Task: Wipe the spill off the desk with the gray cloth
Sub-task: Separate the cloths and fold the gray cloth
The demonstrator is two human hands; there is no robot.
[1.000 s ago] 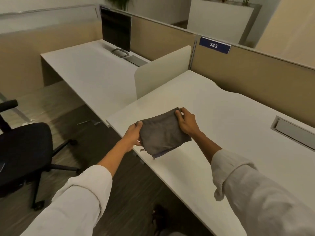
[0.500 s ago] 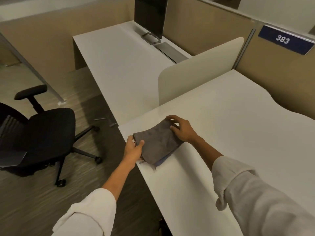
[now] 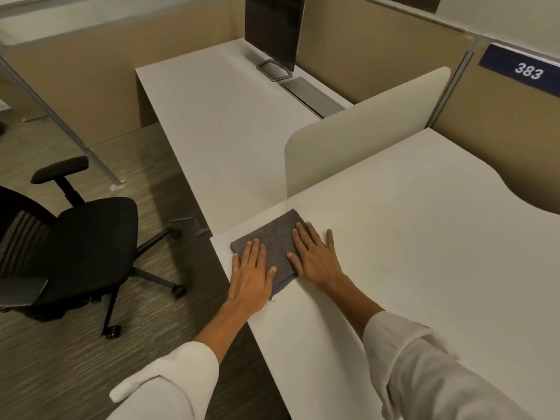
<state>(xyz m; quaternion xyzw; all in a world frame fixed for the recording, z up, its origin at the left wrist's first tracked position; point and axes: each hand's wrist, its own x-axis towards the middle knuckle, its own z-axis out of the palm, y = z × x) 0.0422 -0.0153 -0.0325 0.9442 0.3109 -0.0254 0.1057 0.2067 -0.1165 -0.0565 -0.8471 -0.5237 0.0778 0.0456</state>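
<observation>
The folded gray cloth [image 3: 274,237] lies flat on the near left corner of the white desk [image 3: 409,237]. My left hand [image 3: 251,274] rests palm down on the cloth's near left part, fingers spread. My right hand [image 3: 315,256] presses flat on its right side, partly on the desk. Neither hand grips the cloth. A blue edge shows under the cloth near my left wrist. I cannot make out any spill on the desk.
A cream divider panel [image 3: 363,137] stands just behind the cloth. Beyond it is a second desk [image 3: 218,122] with a monitor [image 3: 274,28]. A black office chair [image 3: 75,250] stands on the floor to the left. A sign reading 383 [image 3: 524,71] hangs on the partition.
The cloth was held up in both hands, then lowered onto the desk corner. Both hands let go of its edges and now lie flat on top of it.
</observation>
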